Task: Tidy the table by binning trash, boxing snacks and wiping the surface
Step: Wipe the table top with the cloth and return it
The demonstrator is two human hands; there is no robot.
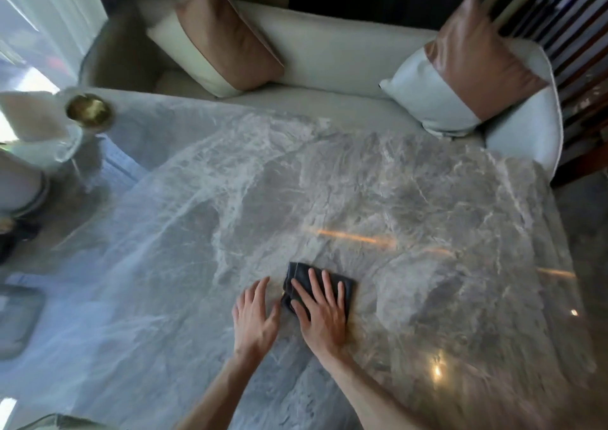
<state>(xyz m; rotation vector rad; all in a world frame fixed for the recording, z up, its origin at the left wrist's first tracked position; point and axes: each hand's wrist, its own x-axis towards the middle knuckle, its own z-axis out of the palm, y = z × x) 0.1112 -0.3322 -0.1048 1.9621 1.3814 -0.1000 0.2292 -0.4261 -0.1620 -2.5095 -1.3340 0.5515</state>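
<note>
The wiping step was in hand: the right hand (324, 311) pressed a cloth (342, 281) flat on the bench (427, 215), fingers (325, 284) spread wide. The left hand (255, 317) rested open just beside it. Next likely called for sweeping the cloth far across.

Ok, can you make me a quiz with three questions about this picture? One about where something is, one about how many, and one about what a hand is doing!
1. Where is the dark cloth?
A) under the right hand
B) inside a bucket
C) on a shelf

2. How many cushions lean on the sofa?
A) one
B) two
C) four

3. What is the left hand doing?
A) gripping a cup
B) lying flat on the table
C) making a fist

Answers:
1 A: the cloth lies on the table beneath the right hand's spread fingers.
2 B: one cushion sits at each end of the sofa.
3 B: its fingers are straight, beside the cloth, holding nothing.
</note>
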